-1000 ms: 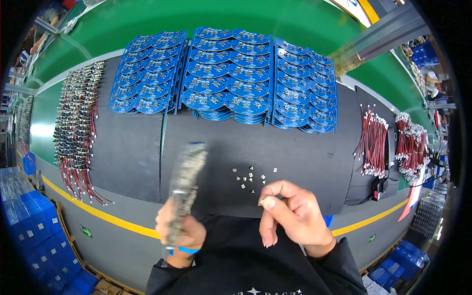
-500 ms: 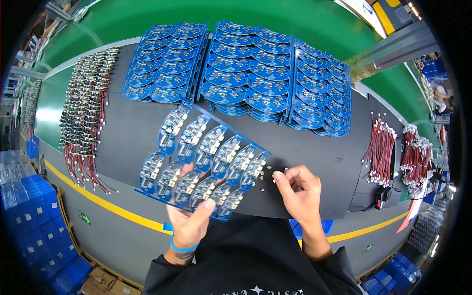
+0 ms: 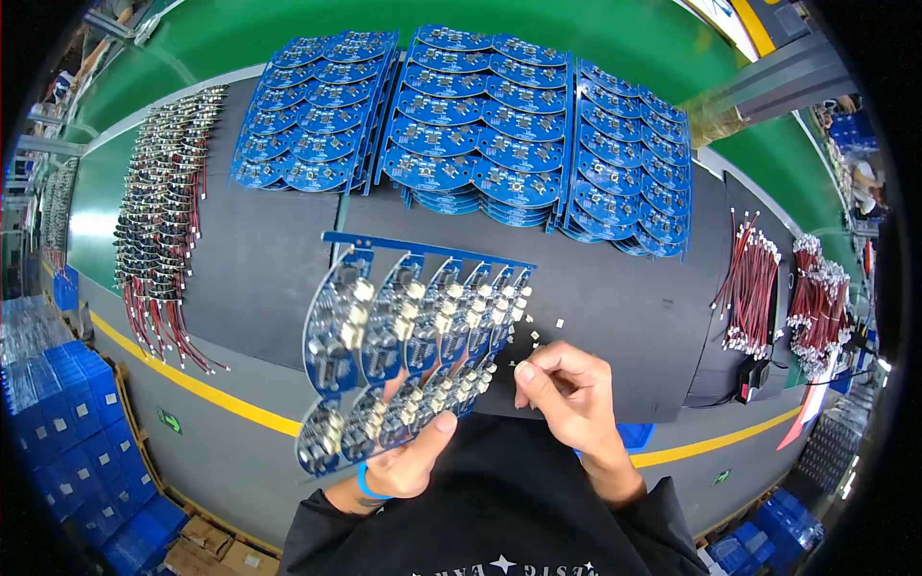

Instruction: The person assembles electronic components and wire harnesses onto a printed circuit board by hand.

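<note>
Blue circuit panel (image 3: 408, 336) — a sheet of round boards studded with small white connectors — is held tilted above a black mat (image 3: 259, 278), gripped along its lower edge by the left hand (image 3: 408, 466), thumb pressed on its face. Just right of that grip, the right hand (image 3: 567, 398) is pinched shut on a tiny white connector (image 3: 521, 369) at the panel's right edge. A few loose white connectors (image 3: 543, 331) are scattered on the mat just beyond the right fingertips. Well beyond both hands, stacks of blue panels (image 3: 480, 125) are laid in rows. Far left of the grip, wired boards (image 3: 158, 230) are lined up; far right, bundles of red wires (image 3: 749, 288) are seen
</note>
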